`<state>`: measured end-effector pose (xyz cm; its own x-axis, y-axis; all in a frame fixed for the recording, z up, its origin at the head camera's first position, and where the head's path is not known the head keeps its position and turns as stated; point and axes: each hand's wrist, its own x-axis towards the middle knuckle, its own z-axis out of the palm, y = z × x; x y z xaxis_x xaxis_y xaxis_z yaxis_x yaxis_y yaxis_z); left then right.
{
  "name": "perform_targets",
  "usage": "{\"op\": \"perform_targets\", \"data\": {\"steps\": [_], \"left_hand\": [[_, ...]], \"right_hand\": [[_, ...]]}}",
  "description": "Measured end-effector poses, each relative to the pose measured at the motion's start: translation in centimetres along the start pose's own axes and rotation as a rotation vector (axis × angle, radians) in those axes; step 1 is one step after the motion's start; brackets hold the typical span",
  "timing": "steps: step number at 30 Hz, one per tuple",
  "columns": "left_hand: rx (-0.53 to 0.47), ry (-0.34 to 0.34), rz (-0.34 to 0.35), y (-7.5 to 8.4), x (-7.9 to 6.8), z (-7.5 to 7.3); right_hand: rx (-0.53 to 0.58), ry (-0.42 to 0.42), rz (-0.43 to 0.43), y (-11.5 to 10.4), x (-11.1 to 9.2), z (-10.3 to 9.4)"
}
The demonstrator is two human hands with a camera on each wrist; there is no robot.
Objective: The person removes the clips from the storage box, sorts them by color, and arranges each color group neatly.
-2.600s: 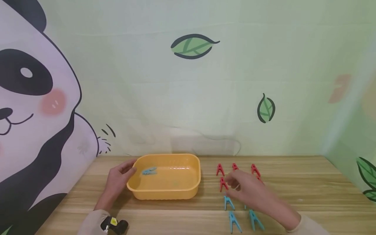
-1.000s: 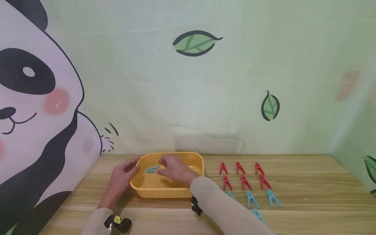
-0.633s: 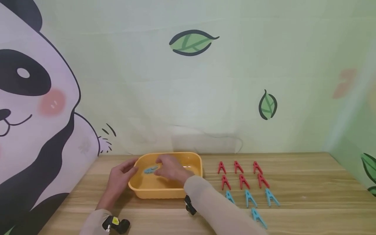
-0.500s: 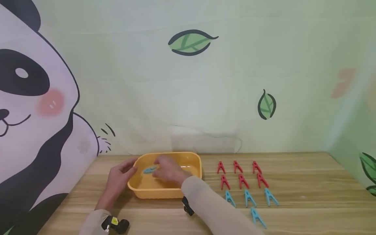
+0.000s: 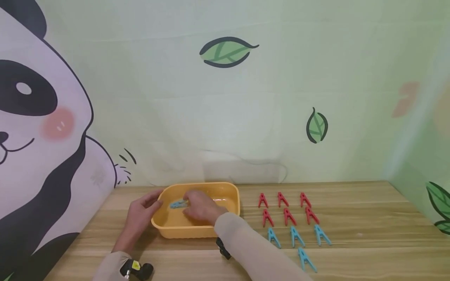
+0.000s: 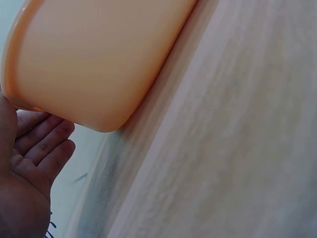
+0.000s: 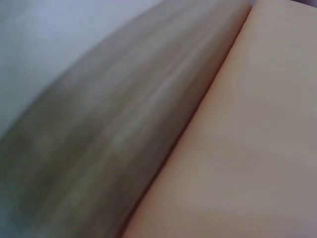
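Observation:
A yellow plastic basin point(image 5: 183, 232) stands on the wooden table. My left hand point(image 5: 140, 214) holds its left end, thumb at the rim; in the left wrist view the other fingers point(image 6: 49, 136) lie under the lip along the outer wall. Inside the basin, toward the left, are light blue clothespins point(image 5: 177, 204), overlapping so their number is unclear. My right hand point(image 5: 202, 207) reaches in over the front rim, thumb and forefinger on either side of a blue clothespin's right end. Only the basin wall point(image 7: 247, 148) and the table appear in the right wrist view, with no fingers.
Right of the basin, red clothespins point(image 5: 288, 217) stand in two rows of three. Nearer me is a row of three blue clothespins point(image 5: 297, 237), and one more blue clothespin point(image 5: 306, 259) lies in front. A panda-printed cloth point(image 5: 225, 117) hangs behind the table.
My right hand has moved left from the clothespin rows into the basin, and one front blue clothespin is gone from the table. Lately it hovers in one spot there. The left hand stays put.

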<state>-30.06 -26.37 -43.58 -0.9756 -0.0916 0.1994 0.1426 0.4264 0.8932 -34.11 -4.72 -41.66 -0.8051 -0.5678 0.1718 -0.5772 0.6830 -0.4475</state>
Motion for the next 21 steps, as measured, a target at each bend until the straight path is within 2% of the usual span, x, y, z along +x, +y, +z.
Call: {"op": "perform_targets", "data": {"steps": [11, 16, 21], "left_hand": [[-0.004, 0.006, -0.010, -0.12, 0.04, 0.00], [0.018, 0.009, -0.015, -0.12, 0.10, 0.04], [0.024, 0.001, -0.039, -0.11, 0.09, -0.03]], "right_hand": [[-0.058, -0.048, -0.070, -0.21, 0.24, 0.21], [-0.082, -0.057, -0.057, -0.39, 0.21, 0.17], [-0.058, -0.060, -0.022, -0.73, 0.17, 0.02]]}}
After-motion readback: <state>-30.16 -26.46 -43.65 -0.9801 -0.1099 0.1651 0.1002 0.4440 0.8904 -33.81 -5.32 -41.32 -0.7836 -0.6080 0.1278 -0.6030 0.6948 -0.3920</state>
